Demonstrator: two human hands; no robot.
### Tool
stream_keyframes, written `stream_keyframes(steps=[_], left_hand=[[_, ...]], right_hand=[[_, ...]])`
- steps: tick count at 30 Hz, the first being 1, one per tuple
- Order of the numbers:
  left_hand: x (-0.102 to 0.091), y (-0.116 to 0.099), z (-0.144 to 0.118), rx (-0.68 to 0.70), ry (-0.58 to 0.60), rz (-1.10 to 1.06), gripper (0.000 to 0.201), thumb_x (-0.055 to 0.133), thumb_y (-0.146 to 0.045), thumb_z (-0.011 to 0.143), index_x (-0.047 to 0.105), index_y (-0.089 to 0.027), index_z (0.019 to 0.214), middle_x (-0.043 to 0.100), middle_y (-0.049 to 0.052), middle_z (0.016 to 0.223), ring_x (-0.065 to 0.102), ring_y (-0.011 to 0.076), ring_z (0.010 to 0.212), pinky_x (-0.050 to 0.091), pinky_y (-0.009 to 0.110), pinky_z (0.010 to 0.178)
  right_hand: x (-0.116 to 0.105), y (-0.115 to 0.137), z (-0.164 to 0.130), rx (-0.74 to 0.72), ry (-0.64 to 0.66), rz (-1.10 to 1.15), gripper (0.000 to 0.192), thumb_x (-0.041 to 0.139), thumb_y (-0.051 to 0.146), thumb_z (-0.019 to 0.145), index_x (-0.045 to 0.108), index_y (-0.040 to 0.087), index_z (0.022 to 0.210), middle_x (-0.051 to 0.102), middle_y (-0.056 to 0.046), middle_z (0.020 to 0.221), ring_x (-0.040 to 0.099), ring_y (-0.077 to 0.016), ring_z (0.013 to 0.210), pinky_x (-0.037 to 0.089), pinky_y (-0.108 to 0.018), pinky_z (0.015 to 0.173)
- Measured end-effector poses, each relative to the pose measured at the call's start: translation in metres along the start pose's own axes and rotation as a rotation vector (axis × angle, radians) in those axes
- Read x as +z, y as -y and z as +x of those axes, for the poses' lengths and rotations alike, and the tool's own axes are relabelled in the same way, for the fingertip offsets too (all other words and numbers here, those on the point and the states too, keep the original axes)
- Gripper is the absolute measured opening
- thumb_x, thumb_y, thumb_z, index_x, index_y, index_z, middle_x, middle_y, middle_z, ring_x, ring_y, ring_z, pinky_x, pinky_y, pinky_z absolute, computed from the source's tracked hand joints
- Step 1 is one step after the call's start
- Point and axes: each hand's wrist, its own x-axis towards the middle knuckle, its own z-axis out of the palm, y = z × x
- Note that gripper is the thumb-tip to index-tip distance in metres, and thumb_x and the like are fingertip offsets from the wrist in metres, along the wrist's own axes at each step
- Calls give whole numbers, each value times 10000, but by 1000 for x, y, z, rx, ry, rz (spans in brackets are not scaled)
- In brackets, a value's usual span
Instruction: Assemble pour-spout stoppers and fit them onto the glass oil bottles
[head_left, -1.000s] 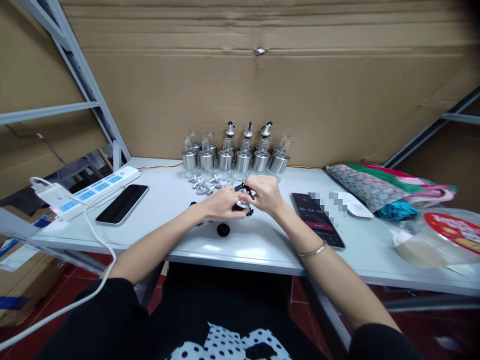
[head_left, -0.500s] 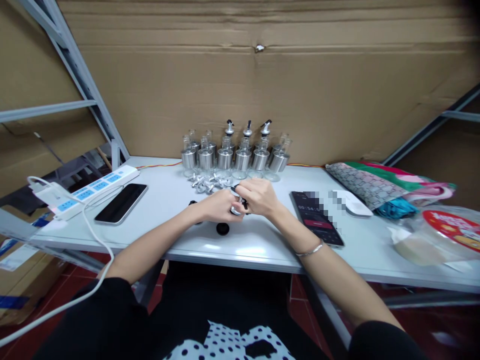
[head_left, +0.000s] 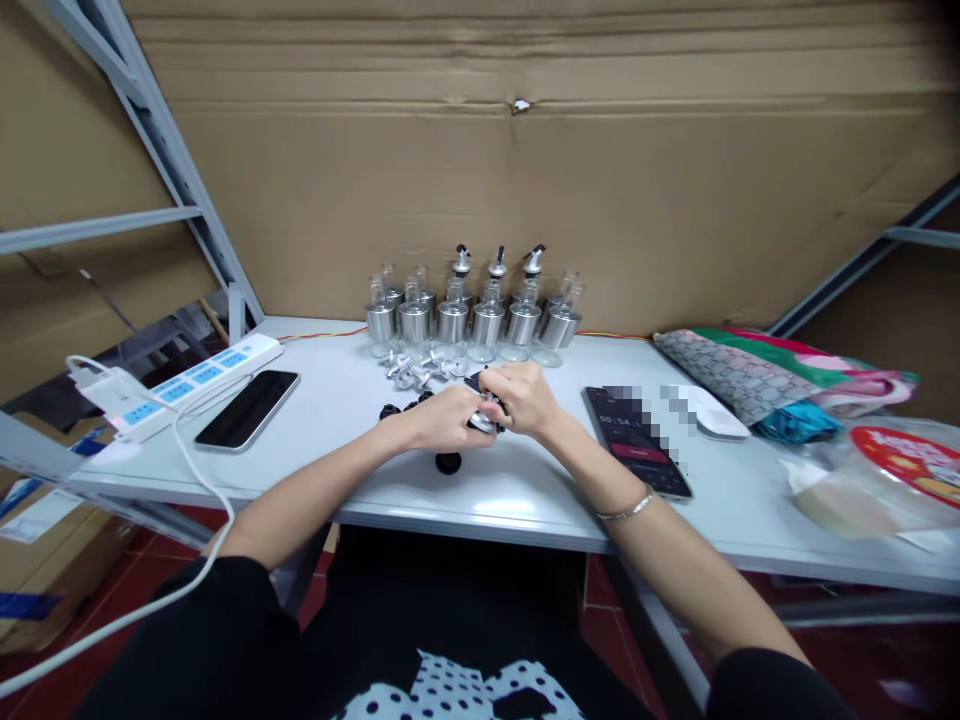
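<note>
Head view: left hand (head_left: 448, 418) and right hand (head_left: 525, 398) meet over the white table (head_left: 525, 490), fingers of both closed on a small silver-and-black pourer cap (head_left: 484, 421); black stopper (head_left: 448, 462) lies just below; glass bottles (head_left: 472, 310) stand behind.

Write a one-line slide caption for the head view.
Both hands, left hand and right hand, meet on a small silver-and-black pourer part over a white table, glass bottles behind.
</note>
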Motion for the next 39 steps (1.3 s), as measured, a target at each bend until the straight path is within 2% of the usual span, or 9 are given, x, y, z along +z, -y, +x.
stream_keyframes(steps=[3, 5, 10, 16, 19, 23, 30, 35, 39], left_hand=[[-1, 6, -1, -20, 14, 115, 186, 491, -174, 671, 364, -189, 537, 437, -15, 530, 424, 122, 532, 359, 254, 559], [-4, 10, -2, -45, -43, 173, 143, 498, -200, 696, 419, -188, 578, 506, 2, 580, 470, 138, 570, 384, 260, 590], [-16, 24, -5, 16, -311, 325, 136, 453, -269, 794, 508, -176, 710, 597, 32, 651, 521, 153, 605, 412, 301, 714], [-25, 52, -8, -43, -414, 444, 126, 474, -267, 786, 497, -180, 698, 632, 47, 702, 508, 144, 581, 405, 296, 681], [-26, 63, -10, -103, -450, 457, 155, 510, -274, 768, 477, -182, 649, 657, 68, 768, 495, 140, 581, 405, 289, 659], [-26, 68, -10, -110, -465, 457, 183, 538, -277, 758, 464, -182, 620, 662, 71, 779, 481, 131, 567, 398, 279, 638], [-24, 73, -10, -48, -525, 548, 192, 535, -257, 767, 461, -177, 610, 667, 62, 748, 475, 128, 540, 389, 273, 586], [-24, 74, -10, -27, -534, 582, 184, 535, -251, 772, 473, -174, 617, 673, 63, 748, 487, 134, 541, 395, 276, 580], [-24, 74, -10, -13, -530, 584, 183, 534, -244, 772, 475, -173, 614, 672, 62, 736, 485, 133, 538, 393, 275, 579]], right_hand=[[1, 3, 0, 205, -93, 279, 700, -38, 723, 821, 320, 218, 495, 347, 3, 440, 316, -114, 421, 267, -274, 462], [1, 3, 2, 317, -167, 373, 673, 41, 703, 853, 325, 213, 489, 350, 6, 450, 335, -109, 431, 287, -269, 469], [1, -13, 8, 421, -220, 284, 450, 359, 549, 887, 420, 205, 603, 422, 21, 543, 401, -111, 509, 328, -252, 521], [-1, -44, 0, 539, -25, -68, 40, 548, 215, 797, 516, 196, 783, 538, 15, 611, 483, -139, 577, 339, -247, 569], [-3, -53, -9, 579, 166, -289, 51, 603, 145, 741, 570, 178, 763, 618, -50, 669, 537, -179, 630, 322, -265, 567], [-6, -57, -16, 614, 380, -449, 130, 557, 65, 729, 648, 148, 770, 678, -138, 756, 596, -224, 692, 332, -289, 577], [-13, -49, -10, 666, 503, -464, 308, 478, 36, 758, 694, 168, 933, 702, -130, 935, 634, -234, 859, 386, -274, 659], [-15, -42, -7, 629, 596, -335, 259, 525, 46, 718, 717, 168, 843, 715, -85, 887, 633, -201, 815, 395, -246, 661], [-14, -42, -9, 656, 623, -348, 238, 551, 43, 689, 728, 144, 813, 721, -104, 856, 640, -210, 791, 405, -250, 651]])
